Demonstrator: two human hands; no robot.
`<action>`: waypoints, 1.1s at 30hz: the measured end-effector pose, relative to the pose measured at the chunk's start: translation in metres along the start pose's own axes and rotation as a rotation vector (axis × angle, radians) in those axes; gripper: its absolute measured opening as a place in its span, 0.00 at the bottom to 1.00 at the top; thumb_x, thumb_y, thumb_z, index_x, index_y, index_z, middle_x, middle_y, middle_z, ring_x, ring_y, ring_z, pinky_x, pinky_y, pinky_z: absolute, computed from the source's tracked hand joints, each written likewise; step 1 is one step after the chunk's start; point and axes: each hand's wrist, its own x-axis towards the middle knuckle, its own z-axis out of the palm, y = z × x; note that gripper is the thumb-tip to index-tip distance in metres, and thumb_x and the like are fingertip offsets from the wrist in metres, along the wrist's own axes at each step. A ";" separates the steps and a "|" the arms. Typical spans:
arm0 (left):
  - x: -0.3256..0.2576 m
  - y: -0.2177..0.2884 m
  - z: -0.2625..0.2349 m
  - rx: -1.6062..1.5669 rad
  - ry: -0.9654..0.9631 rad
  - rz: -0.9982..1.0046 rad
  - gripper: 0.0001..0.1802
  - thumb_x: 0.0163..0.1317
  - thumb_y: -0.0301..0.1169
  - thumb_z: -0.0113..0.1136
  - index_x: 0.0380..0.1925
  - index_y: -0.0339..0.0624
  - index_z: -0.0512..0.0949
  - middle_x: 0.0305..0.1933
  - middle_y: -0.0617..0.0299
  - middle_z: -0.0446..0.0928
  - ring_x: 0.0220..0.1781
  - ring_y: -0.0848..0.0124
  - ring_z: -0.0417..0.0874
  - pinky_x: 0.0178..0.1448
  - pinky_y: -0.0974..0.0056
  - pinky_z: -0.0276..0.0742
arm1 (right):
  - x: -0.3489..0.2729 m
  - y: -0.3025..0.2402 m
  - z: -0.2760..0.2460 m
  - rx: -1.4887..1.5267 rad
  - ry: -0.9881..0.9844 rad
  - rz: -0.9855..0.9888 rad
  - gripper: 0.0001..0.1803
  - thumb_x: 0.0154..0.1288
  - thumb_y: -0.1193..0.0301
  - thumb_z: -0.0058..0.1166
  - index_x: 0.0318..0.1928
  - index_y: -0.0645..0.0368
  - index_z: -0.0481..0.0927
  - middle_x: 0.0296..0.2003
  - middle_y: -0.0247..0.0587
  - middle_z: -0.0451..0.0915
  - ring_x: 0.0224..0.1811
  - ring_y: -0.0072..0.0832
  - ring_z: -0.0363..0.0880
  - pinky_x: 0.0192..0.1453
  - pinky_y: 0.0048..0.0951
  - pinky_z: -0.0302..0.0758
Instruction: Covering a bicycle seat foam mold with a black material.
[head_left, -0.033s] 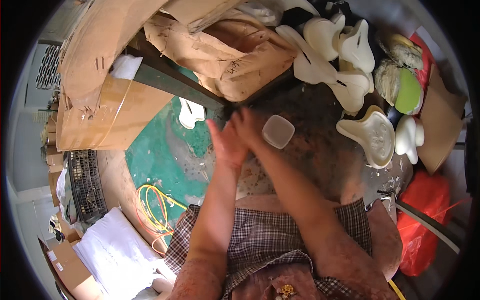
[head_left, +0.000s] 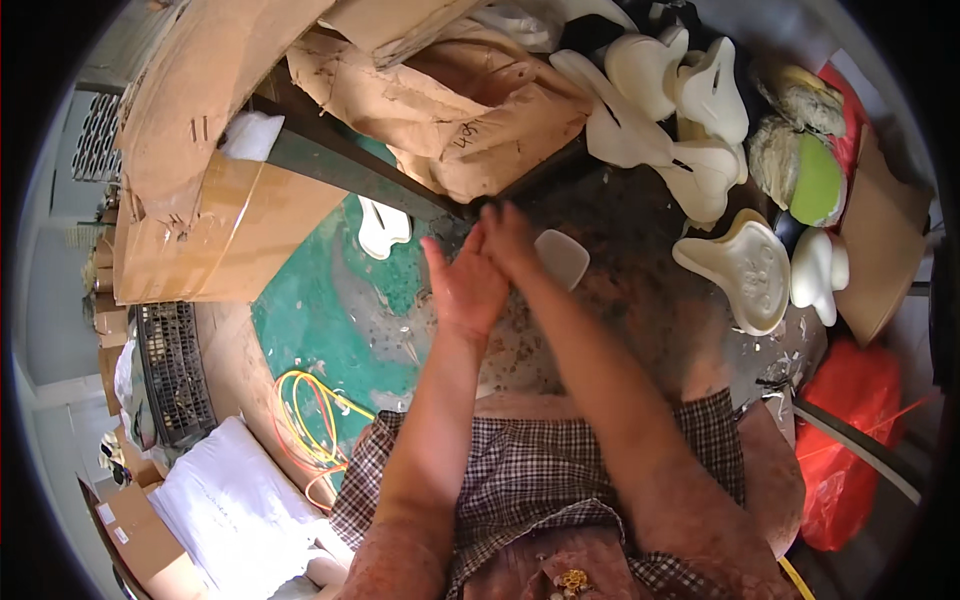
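Over the work surface, my left hand [head_left: 468, 295] is palm up with its thumb spread and its fingers stretched out. My right hand [head_left: 510, 240] lies across the left fingertips, and motion smears its fingers. Nothing shows between the two hands. Partly covered by my right hand and wrist, a small translucent square dish or lid [head_left: 567, 262] rests on the dark, stained surface [head_left: 630, 270]. To the right is a cream saddle-shaped foam pad [head_left: 750, 275] with a moulded inner face. A smaller white piece with a slot [head_left: 383, 228] lies to the left on green.
Several cream saddle pads [head_left: 655, 75] are piled at the far right. A large brown paper bag [head_left: 450, 130] and cardboard [head_left: 225, 235] stand beyond a metal bar [head_left: 350, 165]. Left are coiled yellow and orange hoses [head_left: 300, 420] and a white sack [head_left: 235, 510]; a red plastic bag [head_left: 850, 450] is right.
Both hands have shifted slightly right. The right hand has slid over the left fingertips and covers more of the dish's left side.
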 end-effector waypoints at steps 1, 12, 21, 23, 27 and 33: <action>0.003 0.005 -0.005 0.031 -0.150 -0.003 0.41 0.64 0.62 0.32 0.58 0.35 0.65 0.54 0.50 0.70 0.58 0.53 0.67 0.68 0.51 0.57 | 0.009 -0.013 -0.014 0.353 -0.116 0.266 0.20 0.59 0.57 0.55 0.42 0.61 0.76 0.38 0.54 0.77 0.43 0.45 0.78 0.44 0.43 0.73; 0.006 -0.012 -0.049 0.177 -0.157 0.066 0.23 0.69 0.46 0.39 0.58 0.47 0.65 0.56 0.57 0.71 0.51 0.61 0.76 0.54 0.51 0.74 | -0.064 -0.001 0.051 -0.807 0.542 -0.740 0.22 0.62 0.51 0.51 0.39 0.59 0.74 0.47 0.49 0.70 0.50 0.42 0.66 0.50 0.47 0.62; 0.005 0.011 -0.043 0.275 -0.158 0.088 0.28 0.66 0.46 0.43 0.63 0.46 0.60 0.64 0.56 0.64 0.62 0.56 0.68 0.62 0.50 0.66 | -0.058 -0.038 0.015 -0.317 -0.040 -0.251 0.25 0.58 0.49 0.49 0.28 0.61 0.81 0.29 0.57 0.80 0.29 0.51 0.80 0.38 0.45 0.76; -0.001 0.019 -0.049 0.285 -0.187 0.092 0.31 0.63 0.51 0.44 0.64 0.54 0.59 0.68 0.58 0.58 0.65 0.50 0.64 0.61 0.41 0.64 | -0.088 -0.033 0.023 -0.317 -0.129 -0.306 0.24 0.58 0.50 0.49 0.30 0.61 0.82 0.28 0.56 0.80 0.29 0.51 0.80 0.37 0.45 0.76; 0.009 0.039 -0.049 0.252 0.156 0.186 0.29 0.65 0.48 0.38 0.64 0.50 0.59 0.68 0.58 0.58 0.66 0.51 0.62 0.65 0.42 0.58 | -0.121 -0.029 0.047 -0.374 -0.094 -0.583 0.23 0.58 0.52 0.50 0.26 0.62 0.81 0.23 0.54 0.78 0.25 0.50 0.79 0.33 0.46 0.75; 0.027 -0.017 -0.027 0.304 -0.158 0.049 0.26 0.68 0.46 0.33 0.59 0.42 0.64 0.65 0.55 0.63 0.66 0.53 0.63 0.67 0.43 0.55 | -0.010 -0.003 -0.008 -0.479 0.306 -0.264 0.22 0.58 0.54 0.51 0.23 0.62 0.81 0.22 0.53 0.79 0.26 0.49 0.80 0.31 0.43 0.76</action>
